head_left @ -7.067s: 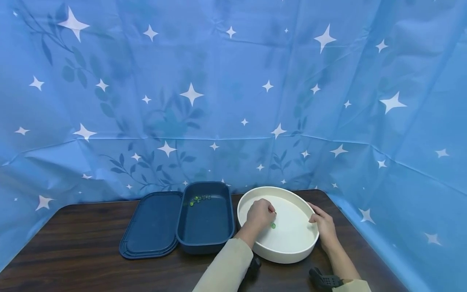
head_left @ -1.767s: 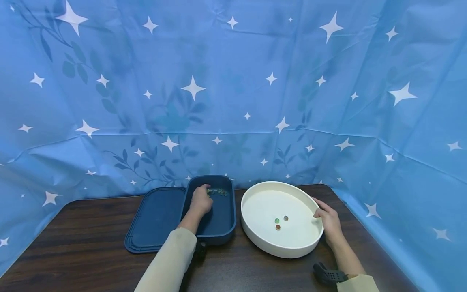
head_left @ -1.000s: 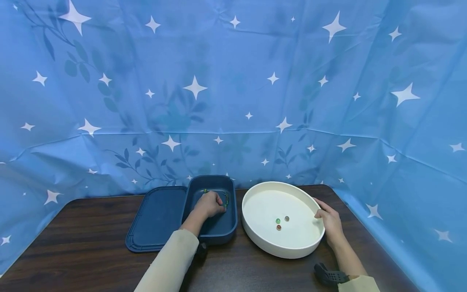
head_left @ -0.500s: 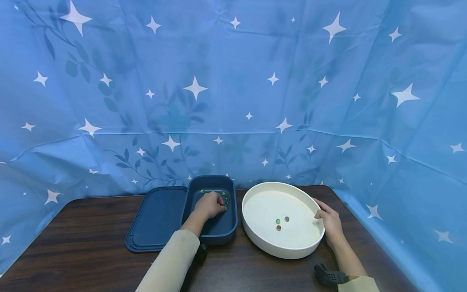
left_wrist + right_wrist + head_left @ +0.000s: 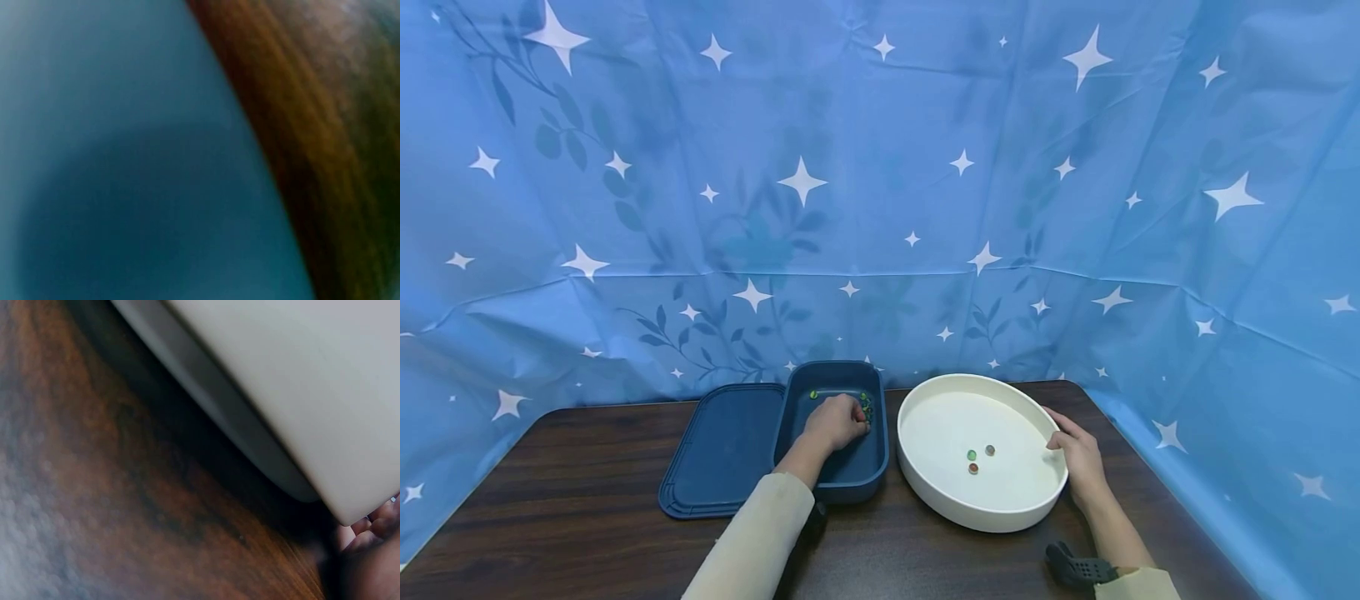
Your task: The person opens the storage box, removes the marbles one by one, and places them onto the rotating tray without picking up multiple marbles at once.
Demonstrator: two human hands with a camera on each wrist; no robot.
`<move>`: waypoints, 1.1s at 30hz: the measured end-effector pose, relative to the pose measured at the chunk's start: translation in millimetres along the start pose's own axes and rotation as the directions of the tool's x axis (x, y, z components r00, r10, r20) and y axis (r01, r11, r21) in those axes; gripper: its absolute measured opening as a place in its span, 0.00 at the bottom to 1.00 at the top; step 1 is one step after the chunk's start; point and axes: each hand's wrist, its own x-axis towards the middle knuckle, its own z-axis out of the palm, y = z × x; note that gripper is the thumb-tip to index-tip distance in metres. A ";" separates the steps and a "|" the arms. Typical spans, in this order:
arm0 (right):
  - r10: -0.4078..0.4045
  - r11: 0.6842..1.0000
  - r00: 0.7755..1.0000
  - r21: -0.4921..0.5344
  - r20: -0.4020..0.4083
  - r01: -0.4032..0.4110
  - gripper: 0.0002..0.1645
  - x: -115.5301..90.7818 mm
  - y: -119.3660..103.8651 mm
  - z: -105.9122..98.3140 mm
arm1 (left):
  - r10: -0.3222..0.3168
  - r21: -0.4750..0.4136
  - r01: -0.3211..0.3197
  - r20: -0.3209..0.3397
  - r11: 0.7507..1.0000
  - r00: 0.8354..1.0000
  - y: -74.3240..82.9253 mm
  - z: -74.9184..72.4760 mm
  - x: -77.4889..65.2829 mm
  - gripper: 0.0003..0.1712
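Moved from tray to box since the first frame, the left hand has curled fingers, whether pinching I cannot tell, beads just beside them near the box's right wall, while the right hand grips the tray.

My left hand is inside the deep navy-blue rectangular box with rounded corners, which stands upright, open at the top; small shiny green beads cluster on its floor near my fingertips, with one lone green bead towards the far left; just right of it sits the shallow round cream-white tray, its right rim gripped in my right hand; inside, a pale-green bead, a reddish-brown bead and a greyish bead lie close together.
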 end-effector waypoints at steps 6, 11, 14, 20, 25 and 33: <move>0.010 1.000 1.000 0.008 -0.002 -0.010 0.44 0.5 -1.2 1.2 | 0.007 -0.004 -0.007 -0.003 1.000 1.000 -2.6 -0.6 -0.2 0.06; 0.002 1.000 1.000 0.013 0.004 -0.002 0.44 0.9 -0.6 1.6 | 0.001 -0.025 -0.001 0.003 1.000 1.000 -4.2 -3.0 -0.2 0.05; -0.003 1.000 1.000 0.012 0.009 0.003 0.44 0.7 -0.9 1.8 | 0.010 -0.040 -0.010 0.005 0.999 1.000 -3.8 -5.8 -1.1 0.06; 0.005 1.000 1.000 0.016 0.002 -0.005 0.44 0.5 -1.4 1.4 | 0.044 -0.064 -0.044 -0.014 0.997 0.999 -0.1 -13.4 -3.1 0.06; 0.003 1.000 1.000 0.028 0.006 -0.003 0.45 0.0 -0.9 0.5 | 0.075 -0.084 -0.079 -0.052 0.993 0.996 5.1 -19.2 -3.7 0.07; -0.002 0.999 1.000 0.042 0.005 0.002 0.45 -0.9 -0.1 -0.2 | 0.101 -0.106 -0.108 -0.069 0.988 0.993 22.0 -26.3 -10.2 0.08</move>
